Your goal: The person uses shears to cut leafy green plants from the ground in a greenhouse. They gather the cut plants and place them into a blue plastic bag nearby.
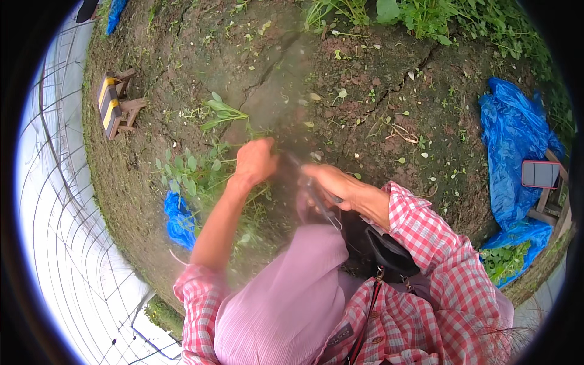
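Note:
My left hand (256, 160) hangs low over the soil, knuckles up and fingers curled under. Whether it grips a stem is hidden. Just beyond it lies a broad-leaved green sprig (223, 112), and leafy green plants (194, 171) stand beside its wrist. In my right hand (335, 182) is a slim grey metal hand tool (321, 203), partly covered by the fingers; its exact kind is unclear. One narrow end of the tool points toward my left hand. A hazy patch blurs the ground around both hands.
A wooden stool (111, 107) with striped tape stands left. Crumpled blue plastic (180, 219) lies by my left forearm. At right, a blue plastic sheet (513, 150) lies beside a phone (540, 174) on a wooden frame. Denser greenery (424, 18) grows ahead; cracked soil (346, 118) lies between.

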`<state>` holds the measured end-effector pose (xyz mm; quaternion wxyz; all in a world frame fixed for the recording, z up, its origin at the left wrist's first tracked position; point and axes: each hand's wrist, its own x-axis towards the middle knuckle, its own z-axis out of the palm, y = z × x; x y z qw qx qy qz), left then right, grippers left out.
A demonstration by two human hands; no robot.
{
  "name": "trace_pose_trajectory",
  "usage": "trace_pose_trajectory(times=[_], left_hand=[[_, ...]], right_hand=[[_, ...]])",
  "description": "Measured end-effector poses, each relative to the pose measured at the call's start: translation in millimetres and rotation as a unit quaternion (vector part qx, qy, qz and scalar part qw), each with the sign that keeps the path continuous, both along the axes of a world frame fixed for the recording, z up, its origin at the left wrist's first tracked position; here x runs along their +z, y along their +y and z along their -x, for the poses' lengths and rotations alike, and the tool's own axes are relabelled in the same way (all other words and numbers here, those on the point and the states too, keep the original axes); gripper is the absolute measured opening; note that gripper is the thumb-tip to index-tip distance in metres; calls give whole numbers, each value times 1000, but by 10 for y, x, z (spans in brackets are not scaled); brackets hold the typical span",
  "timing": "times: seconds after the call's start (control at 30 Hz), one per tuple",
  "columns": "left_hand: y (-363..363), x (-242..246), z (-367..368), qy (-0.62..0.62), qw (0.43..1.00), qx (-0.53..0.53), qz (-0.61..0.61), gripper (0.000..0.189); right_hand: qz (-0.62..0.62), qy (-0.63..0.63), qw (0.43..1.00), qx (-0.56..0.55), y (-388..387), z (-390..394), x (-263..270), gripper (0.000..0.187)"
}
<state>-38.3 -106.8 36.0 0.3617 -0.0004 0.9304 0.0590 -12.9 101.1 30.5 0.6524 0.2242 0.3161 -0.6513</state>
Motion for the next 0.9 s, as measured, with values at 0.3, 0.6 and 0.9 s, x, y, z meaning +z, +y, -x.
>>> trace_pose_trajectory(times=[0.3, 0.6, 0.9], left_hand=[[-57, -61, -5, 15, 999, 18, -32, 24], [30, -65, 7, 6, 1000, 17, -12, 31], [-160, 124, -287, 76, 993, 77, -37, 24]], right_hand=[[-10, 20, 999, 36, -11, 24, -194, 39], [5, 97, 993, 73, -57, 193, -304, 47], [15, 125, 986, 106, 100, 131, -175, 51]])
